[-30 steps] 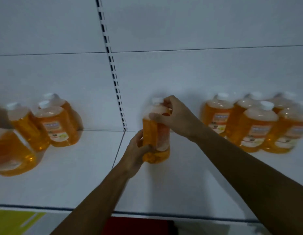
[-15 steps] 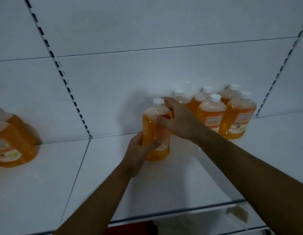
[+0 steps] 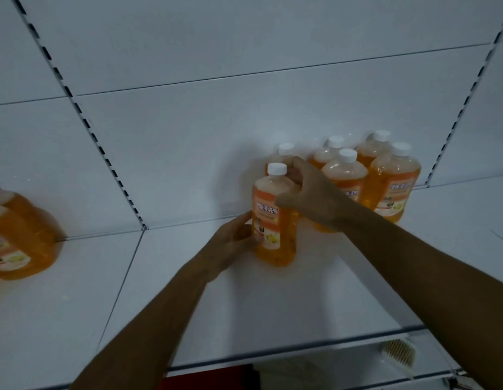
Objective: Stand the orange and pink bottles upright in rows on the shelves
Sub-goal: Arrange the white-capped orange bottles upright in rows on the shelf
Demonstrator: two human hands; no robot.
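Both hands have been carrying the orange bottle (image 3: 274,218) rightward along the shelf (image 3: 272,305), so it is now standing just left of the group of five bottles (image 3: 357,175) at the far right, its label turned to face the camera. The left hand (image 3: 233,243) is pressing its fingers (image 3: 251,236) against the lower left side of the bottle, while the right hand (image 3: 309,198) is curling its fingers round the shoulder below the white cap. The bottle's long axis is standing upright, base on the shelf. Its neighbours are lying directly to its right and behind it, so closing the small remaining gap is probably calling for a short push rightward and back. More orange bottles (image 3: 17,237) are sitting at the far left.
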